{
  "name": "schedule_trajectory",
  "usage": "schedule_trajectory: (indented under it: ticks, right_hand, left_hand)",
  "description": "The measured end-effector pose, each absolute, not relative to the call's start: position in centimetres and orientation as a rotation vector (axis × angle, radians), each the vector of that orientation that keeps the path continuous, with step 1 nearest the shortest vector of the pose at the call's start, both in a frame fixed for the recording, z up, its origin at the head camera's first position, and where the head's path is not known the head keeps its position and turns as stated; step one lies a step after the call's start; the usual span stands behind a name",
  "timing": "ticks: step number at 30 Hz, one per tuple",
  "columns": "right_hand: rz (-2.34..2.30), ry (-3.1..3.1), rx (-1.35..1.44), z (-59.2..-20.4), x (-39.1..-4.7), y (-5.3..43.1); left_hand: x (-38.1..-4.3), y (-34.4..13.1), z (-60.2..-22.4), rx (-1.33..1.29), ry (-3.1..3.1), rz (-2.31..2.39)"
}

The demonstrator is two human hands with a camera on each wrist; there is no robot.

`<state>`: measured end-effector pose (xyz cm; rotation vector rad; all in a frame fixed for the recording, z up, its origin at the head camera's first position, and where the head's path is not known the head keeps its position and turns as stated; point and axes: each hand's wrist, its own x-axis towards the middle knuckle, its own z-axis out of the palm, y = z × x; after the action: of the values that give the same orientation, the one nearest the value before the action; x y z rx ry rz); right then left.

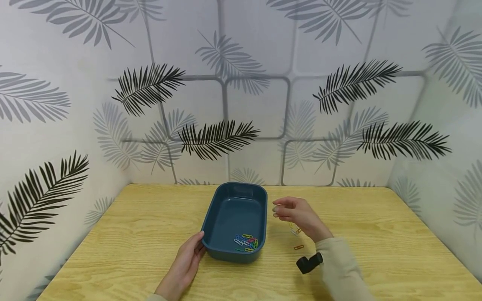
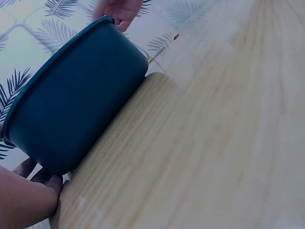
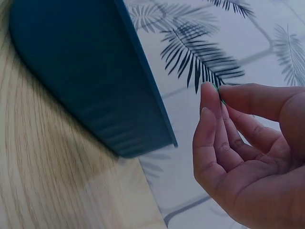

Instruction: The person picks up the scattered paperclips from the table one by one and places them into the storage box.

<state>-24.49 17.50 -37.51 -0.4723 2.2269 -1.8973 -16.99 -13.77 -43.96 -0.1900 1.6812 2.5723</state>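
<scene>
A dark blue tray (image 1: 235,217) stands on the table with several coloured paper clips (image 1: 246,242) gathered at its near end. My left hand (image 1: 186,257) grips the tray's near left corner, thumb at the rim. In the left wrist view its fingers (image 2: 46,177) curl against the lower corner. Just right of the tray, above the table, my right hand (image 1: 297,213) pinches a small green paper clip (image 3: 219,94) between thumb and fingertips, which mostly hide it. Loose paper clips, one of them orange (image 1: 298,247), lie on the table below and beside that hand.
The light wood table (image 1: 150,217) meets a white wall (image 1: 256,159) with a leaf pattern behind it, and similar side walls. A black wrist-worn device (image 1: 309,263) sticks out from the right sleeve (image 1: 340,267) low over the table.
</scene>
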Motion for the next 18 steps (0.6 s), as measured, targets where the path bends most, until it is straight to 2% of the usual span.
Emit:
schedule_trajectory:
  ticks: [18]
  right_hand:
    - [-1.718, 2.375, -0.594, -35.9, -22.2, 13.5]
  left_hand:
    - [-16.9, -13.7, -43.8, -0.192, 1.695, 2.556]
